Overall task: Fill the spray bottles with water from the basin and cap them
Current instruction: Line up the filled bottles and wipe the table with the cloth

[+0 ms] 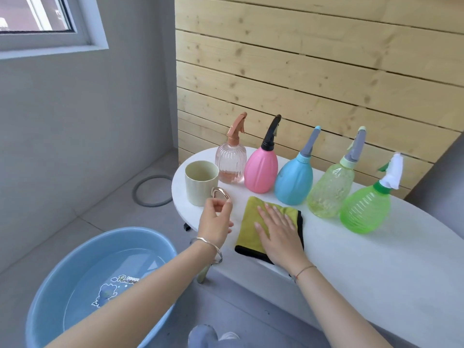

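Several capped spray bottles stand in a row on the white table (351, 247): a clear pink ribbed one (229, 164), a solid pink one (261, 169), a blue one (293, 180), a yellow-green textured one (330, 190) and a green one (365, 209). A cream cup (199, 182) with a gold handle stands at the table's left end. My left hand (216, 219) is at the cup's handle, fingers curled beside it. My right hand (278, 234) lies flat on a yellow cloth (251, 229). The blue basin (82, 285) of water sits on the floor at lower left.
A wooden slat wall (313, 71) runs behind the table. A grey ring (150, 190) lies on the tiled floor by the grey wall. A window (42, 18) is at upper left. My feet (213, 337) show at the bottom.
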Action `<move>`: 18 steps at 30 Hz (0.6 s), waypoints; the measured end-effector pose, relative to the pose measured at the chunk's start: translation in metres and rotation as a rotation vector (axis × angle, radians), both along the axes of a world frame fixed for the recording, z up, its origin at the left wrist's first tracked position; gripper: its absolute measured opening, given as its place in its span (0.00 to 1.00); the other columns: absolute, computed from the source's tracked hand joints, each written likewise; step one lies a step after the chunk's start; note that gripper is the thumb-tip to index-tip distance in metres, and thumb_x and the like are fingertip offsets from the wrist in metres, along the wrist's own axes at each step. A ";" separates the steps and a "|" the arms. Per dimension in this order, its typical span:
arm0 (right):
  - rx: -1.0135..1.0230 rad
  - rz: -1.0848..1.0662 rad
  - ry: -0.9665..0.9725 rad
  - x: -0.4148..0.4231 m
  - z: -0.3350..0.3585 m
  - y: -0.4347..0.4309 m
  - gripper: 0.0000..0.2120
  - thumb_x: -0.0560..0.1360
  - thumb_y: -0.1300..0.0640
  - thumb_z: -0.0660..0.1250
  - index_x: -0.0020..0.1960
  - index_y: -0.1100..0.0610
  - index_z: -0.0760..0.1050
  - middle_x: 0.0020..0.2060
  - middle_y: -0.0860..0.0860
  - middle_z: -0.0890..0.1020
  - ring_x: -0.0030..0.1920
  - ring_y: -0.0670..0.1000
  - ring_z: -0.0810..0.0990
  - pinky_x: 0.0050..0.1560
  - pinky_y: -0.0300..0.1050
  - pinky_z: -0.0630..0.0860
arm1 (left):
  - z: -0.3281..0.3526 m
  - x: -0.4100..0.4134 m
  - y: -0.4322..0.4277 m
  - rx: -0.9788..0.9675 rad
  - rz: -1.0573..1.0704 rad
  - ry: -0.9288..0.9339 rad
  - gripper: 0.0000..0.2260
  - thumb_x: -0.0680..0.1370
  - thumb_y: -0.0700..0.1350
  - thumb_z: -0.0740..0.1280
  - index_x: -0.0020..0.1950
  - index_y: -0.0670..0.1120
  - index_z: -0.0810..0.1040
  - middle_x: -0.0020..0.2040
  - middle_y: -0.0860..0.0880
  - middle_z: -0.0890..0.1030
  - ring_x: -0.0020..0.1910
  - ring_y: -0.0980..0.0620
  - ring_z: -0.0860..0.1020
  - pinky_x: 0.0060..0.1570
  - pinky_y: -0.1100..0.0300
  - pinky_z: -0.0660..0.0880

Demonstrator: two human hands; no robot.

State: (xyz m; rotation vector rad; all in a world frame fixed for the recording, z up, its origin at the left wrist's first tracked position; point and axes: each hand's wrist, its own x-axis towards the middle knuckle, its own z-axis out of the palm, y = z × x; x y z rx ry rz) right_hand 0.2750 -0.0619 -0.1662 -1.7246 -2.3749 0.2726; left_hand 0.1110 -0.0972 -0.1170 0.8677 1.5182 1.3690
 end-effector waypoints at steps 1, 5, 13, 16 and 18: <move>0.004 -0.007 -0.003 -0.002 0.000 0.001 0.26 0.82 0.43 0.45 0.78 0.47 0.50 0.78 0.45 0.50 0.77 0.46 0.45 0.74 0.44 0.39 | -0.002 0.006 -0.005 0.038 -0.061 0.071 0.04 0.81 0.45 0.63 0.50 0.45 0.70 0.47 0.49 0.74 0.32 0.51 0.74 0.29 0.67 0.72; 0.018 -0.054 0.000 -0.007 0.002 0.015 0.26 0.82 0.45 0.48 0.78 0.50 0.51 0.78 0.48 0.51 0.77 0.48 0.47 0.75 0.47 0.41 | -0.011 0.029 -0.012 0.116 -0.202 0.215 0.03 0.80 0.45 0.64 0.50 0.51 0.70 0.45 0.54 0.75 0.36 0.49 0.74 0.40 0.58 0.73; 0.003 -0.038 -0.040 -0.002 0.005 0.023 0.33 0.76 0.41 0.37 0.78 0.52 0.50 0.78 0.49 0.50 0.77 0.49 0.47 0.76 0.47 0.44 | -0.023 0.045 -0.010 0.230 -0.298 0.538 0.09 0.82 0.45 0.60 0.61 0.46 0.73 0.56 0.51 0.77 0.43 0.55 0.75 0.48 0.62 0.73; 0.022 -0.034 -0.052 0.008 0.003 0.007 0.42 0.68 0.39 0.30 0.78 0.53 0.49 0.78 0.50 0.50 0.78 0.49 0.47 0.76 0.47 0.45 | -0.017 0.051 -0.007 0.267 -0.296 0.716 0.12 0.82 0.45 0.58 0.63 0.48 0.74 0.57 0.52 0.78 0.48 0.51 0.75 0.50 0.58 0.71; 0.039 -0.040 -0.037 0.024 0.000 -0.005 0.43 0.67 0.38 0.30 0.78 0.53 0.52 0.78 0.50 0.52 0.78 0.49 0.49 0.76 0.47 0.45 | -0.014 0.057 -0.002 0.296 -0.332 0.835 0.15 0.82 0.46 0.54 0.65 0.49 0.74 0.58 0.51 0.79 0.56 0.50 0.74 0.53 0.56 0.71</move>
